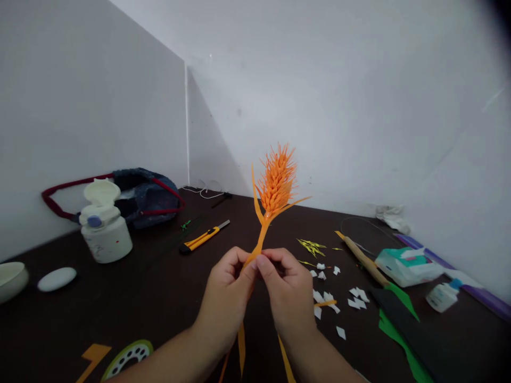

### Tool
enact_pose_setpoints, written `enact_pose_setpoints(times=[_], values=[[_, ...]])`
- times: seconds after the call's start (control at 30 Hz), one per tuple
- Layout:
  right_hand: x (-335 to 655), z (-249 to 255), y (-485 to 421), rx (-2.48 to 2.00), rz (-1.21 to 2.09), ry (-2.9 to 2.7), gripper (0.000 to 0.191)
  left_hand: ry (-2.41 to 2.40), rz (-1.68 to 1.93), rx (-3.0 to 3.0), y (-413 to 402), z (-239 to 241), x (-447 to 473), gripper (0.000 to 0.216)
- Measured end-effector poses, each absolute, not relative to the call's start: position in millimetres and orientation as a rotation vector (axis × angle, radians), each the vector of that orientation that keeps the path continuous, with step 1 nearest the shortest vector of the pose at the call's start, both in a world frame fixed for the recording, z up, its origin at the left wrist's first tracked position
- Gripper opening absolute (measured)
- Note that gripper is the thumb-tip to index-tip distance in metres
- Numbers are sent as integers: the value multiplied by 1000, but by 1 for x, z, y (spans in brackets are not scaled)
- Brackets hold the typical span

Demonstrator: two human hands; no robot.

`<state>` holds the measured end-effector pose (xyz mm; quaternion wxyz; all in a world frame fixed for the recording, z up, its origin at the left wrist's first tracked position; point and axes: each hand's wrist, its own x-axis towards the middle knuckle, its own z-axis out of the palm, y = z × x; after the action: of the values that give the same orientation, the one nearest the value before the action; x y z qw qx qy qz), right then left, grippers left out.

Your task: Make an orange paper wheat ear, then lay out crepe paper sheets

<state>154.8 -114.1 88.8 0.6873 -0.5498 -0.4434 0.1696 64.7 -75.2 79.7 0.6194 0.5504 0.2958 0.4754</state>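
An artificial orange wheat ear [278, 181] stands upright in the middle of the view, with narrow orange leaves around its base. Its stem [262, 236] is wrapped in flat orange strip. My left hand [231, 287] pinches the stem low down between thumb and fingers. Right beside it, my right hand [289, 284] is closed at the same spot, its thumb tip pressed against the strip. Loose ends of orange strip [241, 348] hang below both hands. How the strip runs inside the fingers is hidden.
On the dark table [167, 314] lie a yellow box cutter [203, 237] with its blade out, white paper scraps [357, 298] and yellow pieces [311, 246]. At left stand a white lidded bottle [106, 234] and a denim bag [154, 197]. A small glue bottle [443, 296] is at right.
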Motion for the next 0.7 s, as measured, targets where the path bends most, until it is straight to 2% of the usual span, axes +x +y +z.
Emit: enact_pose_setpoints(times=[0.2, 0.47, 0.7], values=[[167, 120, -103, -1129, 232, -972, 12, 589, 1272, 1448, -71, 104, 83, 23], [186, 108, -92, -1034, 498, -926, 19, 587, 1319, 1404, -56, 93, 93, 20], [190, 118, -98, -1277, 105, -1036, 10, 609, 1269, 1404, -51, 81, 99, 22]])
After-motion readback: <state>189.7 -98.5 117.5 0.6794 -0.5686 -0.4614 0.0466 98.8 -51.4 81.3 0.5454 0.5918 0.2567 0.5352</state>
